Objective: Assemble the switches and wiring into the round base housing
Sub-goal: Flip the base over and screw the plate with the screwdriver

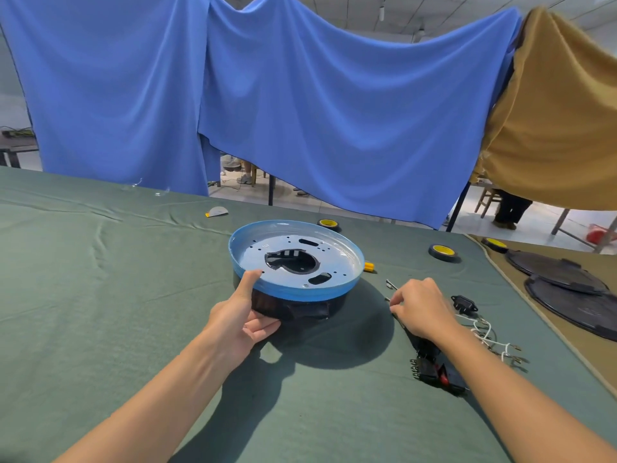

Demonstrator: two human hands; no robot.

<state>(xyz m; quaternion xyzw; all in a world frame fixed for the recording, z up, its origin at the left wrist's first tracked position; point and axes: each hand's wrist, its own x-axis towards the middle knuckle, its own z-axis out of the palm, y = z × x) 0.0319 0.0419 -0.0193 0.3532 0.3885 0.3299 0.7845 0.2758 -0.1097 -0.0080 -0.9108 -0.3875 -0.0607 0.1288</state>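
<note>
The round base housing stands in the middle of the green table, a blue-rimmed metal plate on top of a black body. My left hand grips its near left side, thumb on the blue rim and fingers under the black wall. My right hand lies to the right of the housing, fingertips curled down on a thin wire end on the cloth. A black socket, white wires with metal terminals and black switches lie by my right forearm, partly hidden under it.
Three tape rolls with yellow cores sit behind and to the right of the housing. Two dark round covers lie on the brown cloth at right. A small orange part touches the housing's right side. Blue and brown curtains hang behind the table.
</note>
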